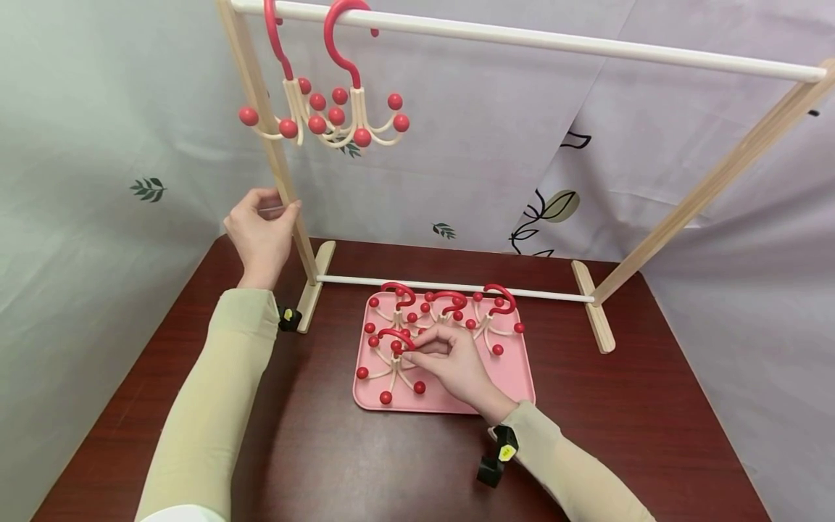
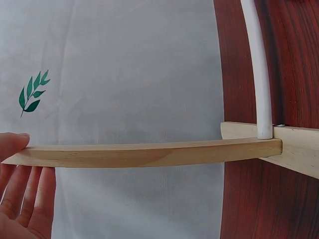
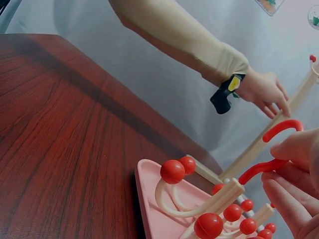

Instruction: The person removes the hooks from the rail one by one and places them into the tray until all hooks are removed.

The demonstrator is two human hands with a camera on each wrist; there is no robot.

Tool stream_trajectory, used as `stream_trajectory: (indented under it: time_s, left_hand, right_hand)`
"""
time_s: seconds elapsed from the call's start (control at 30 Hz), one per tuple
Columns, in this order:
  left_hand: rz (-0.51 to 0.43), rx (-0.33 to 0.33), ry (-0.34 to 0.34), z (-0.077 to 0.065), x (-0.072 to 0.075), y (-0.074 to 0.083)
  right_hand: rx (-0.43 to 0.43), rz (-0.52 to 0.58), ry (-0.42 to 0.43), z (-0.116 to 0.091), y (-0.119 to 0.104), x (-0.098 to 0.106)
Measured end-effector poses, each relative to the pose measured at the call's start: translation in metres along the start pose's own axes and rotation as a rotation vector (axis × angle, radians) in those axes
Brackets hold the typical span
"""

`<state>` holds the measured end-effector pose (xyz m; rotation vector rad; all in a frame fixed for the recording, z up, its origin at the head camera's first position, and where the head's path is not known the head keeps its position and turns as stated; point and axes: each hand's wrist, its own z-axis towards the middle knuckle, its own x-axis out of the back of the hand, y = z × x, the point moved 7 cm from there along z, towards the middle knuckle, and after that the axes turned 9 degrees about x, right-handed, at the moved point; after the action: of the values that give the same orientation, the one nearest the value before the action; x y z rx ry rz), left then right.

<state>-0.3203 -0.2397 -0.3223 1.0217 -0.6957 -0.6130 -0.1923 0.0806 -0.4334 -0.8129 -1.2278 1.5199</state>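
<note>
My right hand (image 1: 459, 366) pinches the red hook (image 3: 258, 170) of a small multi-arm hanger (image 1: 394, 366). Its cream arms curve outward and end in red balls. This hanger is at the front left of a pink tray (image 1: 512, 373), where several hangers of the same kind lie. On the left, my left hand (image 1: 259, 235) grips the wooden upright (image 2: 149, 155) of a rack, thumb on one side and fingers on the other. Two matching hangers, one at the far left (image 1: 293, 101) and one beside it (image 1: 357, 105), hang by their hooks from the top rail (image 1: 522, 42).
The rack's right upright (image 1: 704, 192) leans outward in view, standing on a wooden foot (image 1: 593, 308). A white lower bar (image 1: 554, 293) runs behind the tray. Dark red wood makes up the table (image 1: 313, 449), and pale leaf-patterned cloth (image 1: 404, 196) hangs behind.
</note>
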Motion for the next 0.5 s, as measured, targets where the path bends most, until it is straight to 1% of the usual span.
stream_trajectory:
  time_s: [0.3,0.5]
  left_hand:
    - [-0.017,-0.004,-0.001,0.0002,-0.0002,0.0012]
    - [-0.029,0.013,-0.007,0.0008,-0.0004,-0.0017]
  right_hand:
    - [-0.012,-0.008,0.001,-0.0006,0.0023,0.0015]
    - [-0.010,-0.016,0.003,-0.0021,0.0052,0.0042]
